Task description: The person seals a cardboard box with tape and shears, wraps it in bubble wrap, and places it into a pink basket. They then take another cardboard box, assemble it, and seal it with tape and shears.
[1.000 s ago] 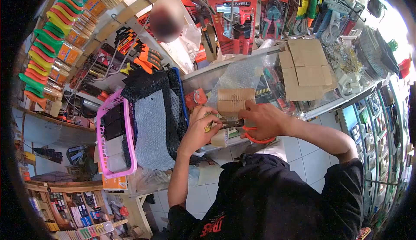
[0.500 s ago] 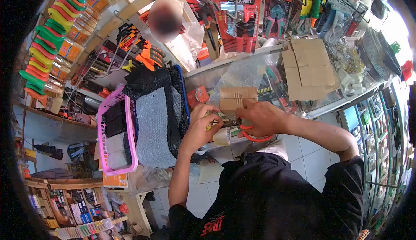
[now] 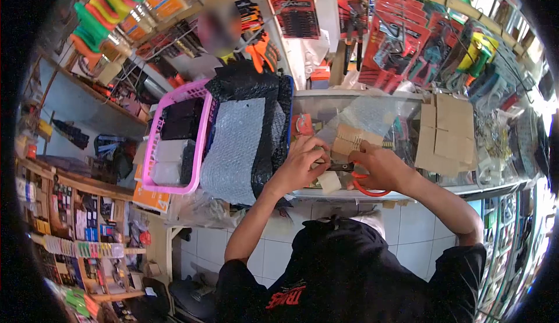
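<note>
Orange-handled scissors [image 3: 372, 192] are in my right hand [image 3: 375, 164], its fingers wrapped round the handle loops. Their dark blades point left toward my left hand [image 3: 304, 163], whose thumb and fingers are pinched together. What sits in that pinch is mostly hidden; I cannot tell what it is. A small cream piece of paper or card [image 3: 329, 181] lies just below the left fingertips, at the counter's front edge. Beyond both hands is a brown cardboard piece [image 3: 348, 138] with a row of marks along it. A red packet [image 3: 302, 125] lies behind my left hand.
Left of my hands stand a pink basket [image 3: 149, 166] with black and white boxes and a stack of bubble wrap [image 3: 233, 151]. Folded cardboard [image 3: 445, 133] lies on the glass counter [image 3: 314, 103] to the right. Tool packs [image 3: 393, 52] hang along the back.
The view has turned, so the counter sits further right and lower-shelf items show more. Both hands stay close together at the same spot, the scissors still in the right hand.
</note>
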The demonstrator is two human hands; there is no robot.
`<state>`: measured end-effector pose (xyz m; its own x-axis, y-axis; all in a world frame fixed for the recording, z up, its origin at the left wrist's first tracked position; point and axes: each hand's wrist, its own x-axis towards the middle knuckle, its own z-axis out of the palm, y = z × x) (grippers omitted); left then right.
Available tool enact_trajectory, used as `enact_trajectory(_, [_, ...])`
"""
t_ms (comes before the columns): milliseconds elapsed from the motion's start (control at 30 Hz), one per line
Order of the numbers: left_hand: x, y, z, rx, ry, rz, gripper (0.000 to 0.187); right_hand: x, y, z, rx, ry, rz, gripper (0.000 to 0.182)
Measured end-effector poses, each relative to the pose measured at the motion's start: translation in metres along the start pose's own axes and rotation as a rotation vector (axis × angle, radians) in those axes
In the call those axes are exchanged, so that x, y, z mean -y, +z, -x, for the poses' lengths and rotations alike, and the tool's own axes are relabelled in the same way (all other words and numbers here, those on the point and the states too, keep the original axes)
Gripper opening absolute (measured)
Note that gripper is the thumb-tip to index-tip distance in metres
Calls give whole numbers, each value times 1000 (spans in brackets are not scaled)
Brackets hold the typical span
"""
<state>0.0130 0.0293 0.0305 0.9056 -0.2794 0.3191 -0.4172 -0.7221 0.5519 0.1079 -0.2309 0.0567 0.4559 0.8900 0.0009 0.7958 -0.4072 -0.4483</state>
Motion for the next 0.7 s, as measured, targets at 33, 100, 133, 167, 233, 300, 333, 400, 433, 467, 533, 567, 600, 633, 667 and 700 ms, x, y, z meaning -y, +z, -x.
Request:
enact_trajectory(33, [1, 1, 0, -18, -11, 8, 12, -3, 0, -2, 5, -17, 1, 58])
enact_trajectory(100, [3, 4, 2, -46, -31, 27, 11, -6, -1, -5, 3, -40, -5, 61])
enact_trajectory(133, [5, 5, 2, -56, -33, 30, 12, -7, -2, -6, -6, -48, -10, 60])
enact_trajectory(167, [7, 6, 2, -65, -37, 33, 12, -8, -2, -8, -14, -57, -16, 60])
enact_trajectory(233, [8, 6, 2, -78, -48, 36, 12, -9, -4, -11, 1, -58, 9, 52])
enact_trajectory(300, [9, 7, 3, -85, -66, 38, 13, -8, -7, -13, 12, -55, 14, 49])
enact_trajectory(333, [11, 9, 3, -108, -61, 47, 13, -7, -9, -14, 14, -51, 6, 50])
enact_trajectory(400, [16, 15, 4, -152, -48, 63, 14, -8, -9, -16, 7, -66, -10, 51])
enact_trajectory(433, [17, 17, 5, -168, -69, 74, 13, -13, -6, -16, 0, -84, -18, 52])
enact_trajectory(467, [16, 20, 6, -184, -89, 85, 12, -15, -5, -16, -6, -101, -26, 53])
enact_trajectory(533, [18, 26, 6, -222, -103, 111, 13, -11, -10, -16, 0, -97, -30, 56])
enact_trajectory(567, [21, 31, 7, -241, -98, 124, 13, -10, -12, -16, 2, -92, -34, 57])
enact_trajectory(600, [21, 33, 8, -258, -92, 139, 14, -12, -10, -15, -6, -102, -37, 57])
enact_trajectory(633, [21, 35, 8, -277, -99, 150, 15, -17, -7, -16, -15, -111, -38, 57])
enact_trajectory(667, [20, 36, 7, -295, -104, 162, 15, -21, -5, -15, -26, -120, -38, 57])
enact_trajectory(700, [19, 38, 5, -316, -108, 173, 16, -23, -4, -15, -26, -115, -43, 57])
